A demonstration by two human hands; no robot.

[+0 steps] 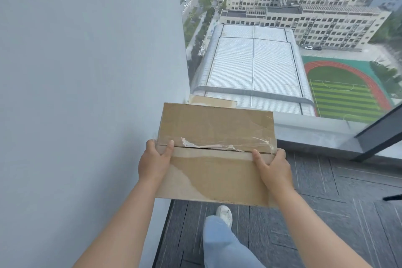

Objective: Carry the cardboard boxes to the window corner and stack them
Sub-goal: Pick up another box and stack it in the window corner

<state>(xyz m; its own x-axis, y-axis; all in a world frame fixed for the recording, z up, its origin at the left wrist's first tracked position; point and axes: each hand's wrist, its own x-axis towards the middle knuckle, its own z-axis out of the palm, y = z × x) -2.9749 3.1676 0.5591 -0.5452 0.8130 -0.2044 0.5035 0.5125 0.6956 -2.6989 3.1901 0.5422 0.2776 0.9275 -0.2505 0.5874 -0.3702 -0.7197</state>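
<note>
At the window corner, you hold a flat cardboard box (215, 152) out in front of you, your left hand (155, 160) and right hand (275, 166) each clamped on a short end of it, thumbs lying on the top face along the taped centre seam and fingers curled out of sight beneath. The box hangs in the air above the dark floor (326, 202), just short of the window sill (315, 128), with the grey wall (87, 72) close on its left side. Beyond its far edge a second piece of cardboard (212, 100) shows, tucked in the corner where wall meets window glass (282, 39); how tall that stack stands you cannot tell, since the held box covers most of it. Judging by the relaxed wrists and level carry, the box is probably light, and the panels look stiff enough to keep their shape. The seam is the weak spot: the clear tape (208, 146) is wrinkled and peeling, and the flaps gape slightly, so pressure from the thumbs near the middle could buckle the lid inward. Your grip at the two ends, fingers supporting the underside, looks the sound choice; keep it there and lower the box flat onto the cardboard in the corner. One shoe (224, 213) is planted directly below the box's near edge.
</note>
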